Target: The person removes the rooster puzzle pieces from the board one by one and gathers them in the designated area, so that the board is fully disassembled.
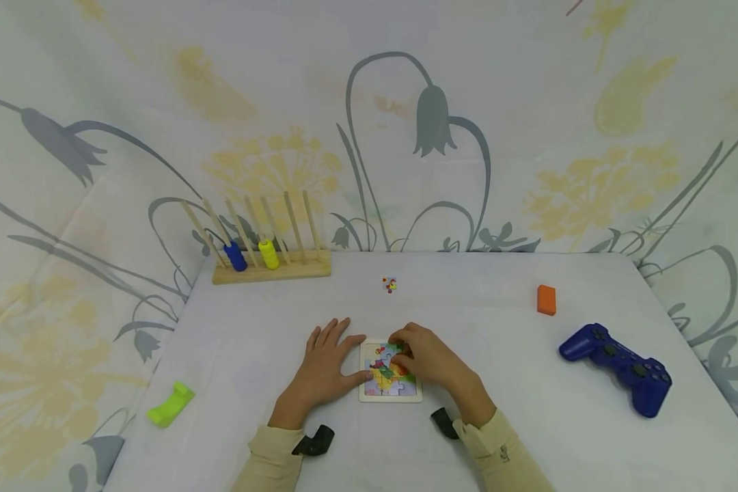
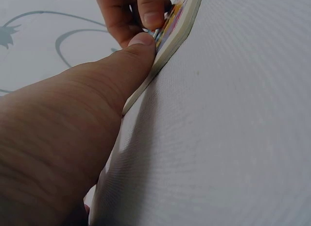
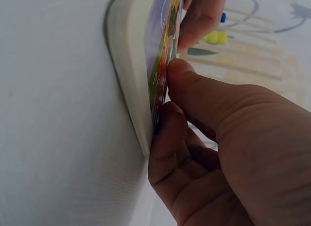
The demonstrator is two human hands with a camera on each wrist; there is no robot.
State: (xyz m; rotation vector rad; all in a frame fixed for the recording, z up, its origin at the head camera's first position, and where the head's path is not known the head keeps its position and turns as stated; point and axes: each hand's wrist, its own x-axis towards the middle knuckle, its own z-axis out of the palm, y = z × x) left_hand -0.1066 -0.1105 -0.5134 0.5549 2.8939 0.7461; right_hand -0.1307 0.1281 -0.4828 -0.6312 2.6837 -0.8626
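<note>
A small jigsaw puzzle in a pale tray [image 1: 390, 399] lies flat on the table, its colourful picture largely filled with pieces. My left hand [image 1: 322, 367] rests at the tray's left side, fingers spread and fairly straight; the left wrist view shows its thumb [image 2: 141, 40] on the tray's edge. Over the upper right of the picture, my right hand [image 1: 435, 357] has curled fingers and pinches a puzzle piece [image 1: 400, 367] between thumb and forefinger, close against the picture. The fingers partly hide that piece. Beyond the tray lies a loose puzzle piece [image 1: 389, 285].
At the back left stands a wooden peg rack [image 1: 283, 272] with blue beads [image 1: 236, 257] and yellow beads [image 1: 268, 254]. On the right are an orange block [image 1: 546, 301] and a blue game controller [image 1: 616, 365]. A lime-green block [image 1: 171, 405] lies at the left.
</note>
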